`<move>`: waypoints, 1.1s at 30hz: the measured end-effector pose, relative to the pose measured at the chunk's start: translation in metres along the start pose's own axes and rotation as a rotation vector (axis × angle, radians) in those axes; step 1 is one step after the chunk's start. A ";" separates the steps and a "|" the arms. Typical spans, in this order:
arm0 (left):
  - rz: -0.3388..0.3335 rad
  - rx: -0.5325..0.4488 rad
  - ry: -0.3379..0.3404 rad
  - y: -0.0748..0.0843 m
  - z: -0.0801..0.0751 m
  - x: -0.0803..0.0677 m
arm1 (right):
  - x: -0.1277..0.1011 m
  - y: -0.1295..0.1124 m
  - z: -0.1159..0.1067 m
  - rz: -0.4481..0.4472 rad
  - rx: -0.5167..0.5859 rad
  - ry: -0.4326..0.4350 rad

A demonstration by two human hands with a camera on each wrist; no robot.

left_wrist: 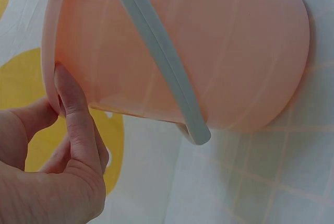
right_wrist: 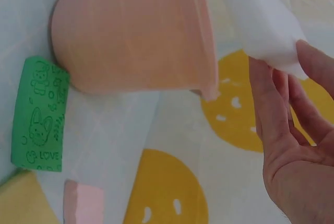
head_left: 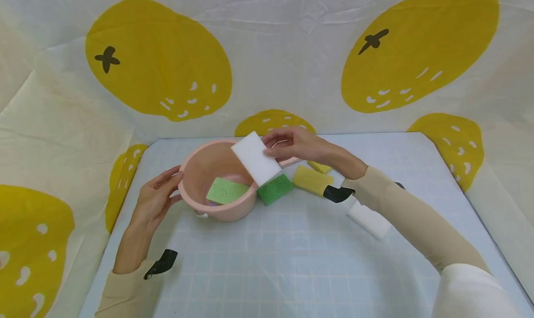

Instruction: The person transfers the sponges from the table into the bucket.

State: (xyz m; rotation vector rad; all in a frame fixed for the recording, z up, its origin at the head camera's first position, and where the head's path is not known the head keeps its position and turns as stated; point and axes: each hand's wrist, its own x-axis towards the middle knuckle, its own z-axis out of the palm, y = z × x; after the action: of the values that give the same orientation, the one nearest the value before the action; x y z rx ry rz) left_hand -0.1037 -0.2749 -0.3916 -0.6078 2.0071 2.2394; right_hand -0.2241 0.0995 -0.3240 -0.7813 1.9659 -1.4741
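A pink bucket (head_left: 233, 213) stands upright at the back left of the table, with a light green sponge (head_left: 227, 191) inside it. My left hand (head_left: 153, 200) pinches the bucket's left rim between thumb and fingers, as the left wrist view shows closely. A white sponge (head_left: 256, 158) is tilted over the bucket's right rim, and my right hand (head_left: 290, 144) pinches its edge. In the right wrist view the white sponge (right_wrist: 261, 20) is up beside the bucket's mouth. Something purple lies under the light green sponge, mostly hidden.
Just right of the bucket lies a dark green sponge (head_left: 275, 189) with printed drawings. Beyond it are a yellow sponge (head_left: 312, 180) and a white block (head_left: 369, 219), partly under my right arm. A pink piece (right_wrist: 83, 203) shows in the right wrist view. A grey handle (left_wrist: 162, 57) hangs on the bucket.
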 end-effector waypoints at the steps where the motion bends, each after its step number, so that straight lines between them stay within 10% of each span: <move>1: 0.001 0.001 0.000 0.000 0.000 0.000 | 0.003 -0.001 0.001 -0.003 0.000 -0.003; 15: -0.001 0.011 0.004 0.000 0.001 0.001 | 0.044 -0.003 0.027 -0.010 0.015 -0.048; 33: 0.013 -0.037 -0.009 0.001 0.002 -0.001 | 0.079 0.000 0.065 -0.032 -0.220 -0.149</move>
State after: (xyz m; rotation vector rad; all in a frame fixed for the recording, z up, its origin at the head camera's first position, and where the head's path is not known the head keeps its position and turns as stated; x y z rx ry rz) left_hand -0.1037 -0.2731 -0.3902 -0.5883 1.9754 2.2870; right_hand -0.2302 0.0000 -0.3471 -0.9916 2.0302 -1.1924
